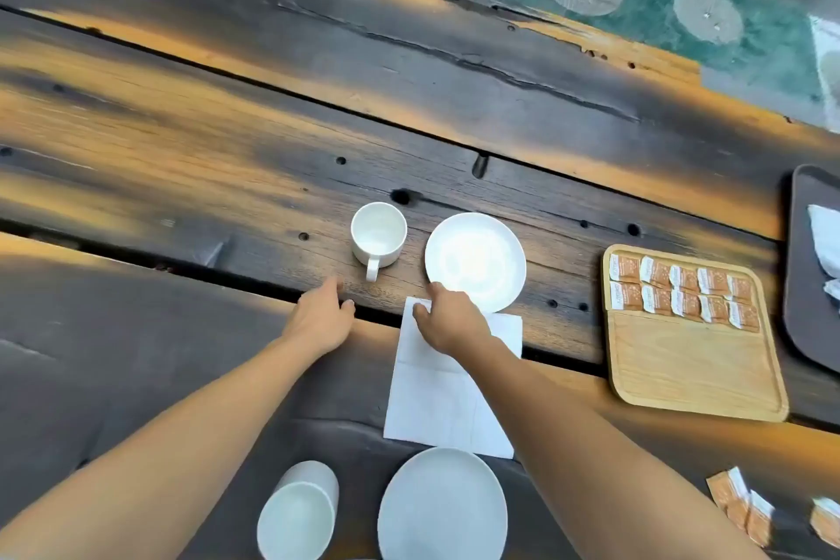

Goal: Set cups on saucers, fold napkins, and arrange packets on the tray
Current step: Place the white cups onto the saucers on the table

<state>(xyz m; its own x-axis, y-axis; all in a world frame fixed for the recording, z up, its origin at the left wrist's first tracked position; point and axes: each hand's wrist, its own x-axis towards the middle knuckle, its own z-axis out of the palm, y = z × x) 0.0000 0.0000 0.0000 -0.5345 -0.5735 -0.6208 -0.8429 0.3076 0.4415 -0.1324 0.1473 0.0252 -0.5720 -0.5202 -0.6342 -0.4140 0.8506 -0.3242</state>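
Observation:
A white napkin (436,396) lies flat on the wooden table between two saucers. My right hand (447,321) rests on the napkin's far left corner, fingertips at its edge, touching the rim of the far saucer (475,259). My left hand (322,316) lies on the bare table to the left, fingers relaxed, just below a white cup (378,236) that stands beside the far saucer. A second cup (300,512) and a second saucer (443,509) sit at the near edge. The wooden tray (691,368) on the right holds two rows of orange packets (684,291).
Loose orange packets (745,509) lie at the near right. A dark tray (804,268) with white crumpled paper sits at the far right edge. Beyond the table's far edge is a green patterned floor. Deep gaps run between the table's planks.

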